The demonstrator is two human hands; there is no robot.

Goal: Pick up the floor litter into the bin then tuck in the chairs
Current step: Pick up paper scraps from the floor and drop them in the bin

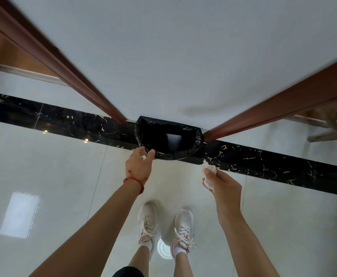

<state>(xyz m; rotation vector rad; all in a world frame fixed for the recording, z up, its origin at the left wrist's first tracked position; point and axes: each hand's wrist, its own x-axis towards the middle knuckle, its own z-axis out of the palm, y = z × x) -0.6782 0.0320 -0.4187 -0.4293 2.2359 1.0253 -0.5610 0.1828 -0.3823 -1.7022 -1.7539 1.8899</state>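
Observation:
A bin lined with a black plastic bag [191,152] stands against the white wall, on the black marble floor strip. Something pale lies inside the bin. My left hand [139,166] reaches to the bin's near left rim, thumb and fingers around the bag's edge. My right hand [221,182] is below and to the right of the bin, shut on crumpled white tissue [209,168], which sticks out above my fingers. No chairs are in view.
Brown wooden door frames [67,66] [283,108] run along both sides of the white wall section. A wooden furniture leg [329,134] shows at the right edge. My two white sneakers [147,222] stand on the glossy pale tiles, a round white floor drain [164,247] between them.

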